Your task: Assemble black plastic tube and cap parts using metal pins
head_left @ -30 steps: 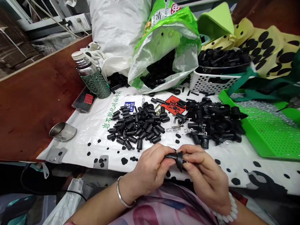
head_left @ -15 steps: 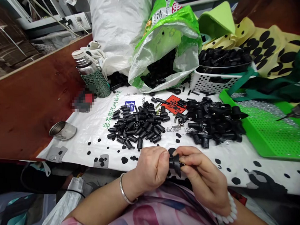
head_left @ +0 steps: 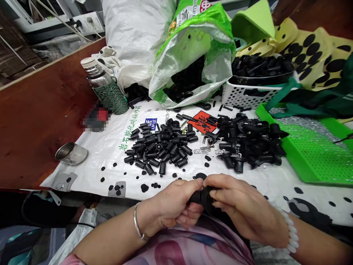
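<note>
Close to my body, both hands hold a black plastic fitting [head_left: 207, 199] with a round flange and a narrower cylindrical end. My left hand [head_left: 174, 202] is closed around the narrow end. On the flanged side, the fingers of my right hand [head_left: 244, 207] grip the fitting, partly hiding it. Beyond my hands lies a pile of small black ribbed caps [head_left: 162, 146]. To its right is a heap of larger flanged black fittings [head_left: 249, 141], some with metal contacts. A few small metal strips [head_left: 204, 140] lie between the two piles.
A metal cup [head_left: 71, 153] and a thermos [head_left: 105, 88] stand at left. An open green-and-white bag [head_left: 191, 54] and a white basket [head_left: 244, 95] of black parts are at the back. At right is a green tray [head_left: 307, 159] with silvery pieces; a pointed tool reaches over it.
My left hand has turned from a fist to a thumb-on-top grip on the fitting. My right hand has moved in over the flange, covering the metal contact that showed before.
</note>
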Motion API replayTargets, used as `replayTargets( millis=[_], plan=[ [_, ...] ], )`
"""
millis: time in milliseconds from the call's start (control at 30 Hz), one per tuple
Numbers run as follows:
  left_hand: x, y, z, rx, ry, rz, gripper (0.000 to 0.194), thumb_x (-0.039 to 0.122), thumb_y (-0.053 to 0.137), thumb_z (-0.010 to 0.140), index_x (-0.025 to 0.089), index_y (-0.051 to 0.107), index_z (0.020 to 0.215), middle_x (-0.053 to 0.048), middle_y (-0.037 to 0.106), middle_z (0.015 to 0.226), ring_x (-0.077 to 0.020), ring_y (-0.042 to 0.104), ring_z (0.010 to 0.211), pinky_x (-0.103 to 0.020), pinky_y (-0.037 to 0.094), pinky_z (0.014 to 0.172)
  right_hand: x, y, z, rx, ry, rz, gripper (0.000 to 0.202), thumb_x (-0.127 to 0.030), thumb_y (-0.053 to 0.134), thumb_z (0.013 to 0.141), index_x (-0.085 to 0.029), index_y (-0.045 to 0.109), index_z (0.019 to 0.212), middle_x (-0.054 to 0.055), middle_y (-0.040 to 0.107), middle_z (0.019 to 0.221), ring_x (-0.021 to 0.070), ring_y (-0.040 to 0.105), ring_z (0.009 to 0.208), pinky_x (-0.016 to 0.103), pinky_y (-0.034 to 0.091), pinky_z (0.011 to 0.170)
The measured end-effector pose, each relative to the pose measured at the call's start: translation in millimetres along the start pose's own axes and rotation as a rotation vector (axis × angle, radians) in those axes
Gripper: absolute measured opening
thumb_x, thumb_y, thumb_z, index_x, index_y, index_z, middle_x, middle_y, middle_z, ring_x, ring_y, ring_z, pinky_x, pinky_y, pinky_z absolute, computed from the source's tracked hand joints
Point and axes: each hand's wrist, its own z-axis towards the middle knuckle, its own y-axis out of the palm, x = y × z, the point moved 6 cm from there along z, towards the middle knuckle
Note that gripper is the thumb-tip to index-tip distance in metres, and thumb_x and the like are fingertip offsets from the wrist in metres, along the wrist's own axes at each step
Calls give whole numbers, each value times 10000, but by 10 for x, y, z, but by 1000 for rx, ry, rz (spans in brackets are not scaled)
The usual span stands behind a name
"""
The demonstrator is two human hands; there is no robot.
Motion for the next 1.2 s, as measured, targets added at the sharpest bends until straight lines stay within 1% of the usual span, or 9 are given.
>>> replayTargets(
  millis=[100,233,300,367,467,600,733,900,1200],
  plan=[
    [166,-56,-15,183,279,180,493,595,305,854,199,392,572,78,279,420,-68,220,357,-219,196,384,63,25,-67,88,105,57,211,-83,440,828,-214,505,980,102,635,963,181,643,858,274,543,658],
    [488,12,-204,426,839,874,407,318,239,923,194,403,572,9,401,497,-118,362,472,-275,281,511,118,47,-197,248,260,146,215,-55,459,817,-200,529,961,90,602,942,180,616,860,289,529,685],
    [550,92,-291,448,1060,1134,334,231,269,897,189,435,611,-14,446,535,-134,370,501,-296,275,536,127,55,-222,273,313,215,192,-56,459,824,-193,540,931,89,592,954,172,609,848,284,526,687],
    [566,129,-332,433,1174,1251,308,213,287,885,185,454,628,-27,463,550,-144,369,513,-306,266,540,126,49,-209,276,334,264,167,-69,464,832,-193,545,910,89,592,958,171,607,842,282,525,681],
    [586,94,-307,406,1144,1116,349,253,264,916,186,438,621,-11,425,547,-134,355,511,-296,272,533,133,10,-141,297,333,283,106,-109,491,847,-197,543,874,70,600,896,161,602,800,267,521,663],
    [514,-97,-110,399,794,391,458,482,265,930,179,444,638,34,365,514,-94,317,449,-239,270,452,196,-17,-60,392,369,366,36,-223,526,874,-200,551,886,42,586,840,133,589,743,227,519,642],
    [356,-123,72,320,549,-168,558,674,346,822,163,473,638,78,292,440,-61,263,365,-193,224,364,282,95,-94,460,456,397,264,-285,554,866,-210,543,1119,70,574,1005,143,596,839,256,528,742],
    [324,-131,91,394,636,-99,480,615,453,819,147,514,733,51,446,528,-59,384,422,-174,326,408,354,282,-188,476,591,350,266,-195,587,839,-268,586,1095,54,546,1152,172,516,1113,297,458,940],
    [354,-125,45,456,674,219,472,582,397,860,155,471,674,43,433,540,-68,393,454,-184,322,424,383,318,-225,516,670,522,278,-194,568,854,-321,622,1096,8,593,1154,137,565,1078,246,477,928]
  ],
)
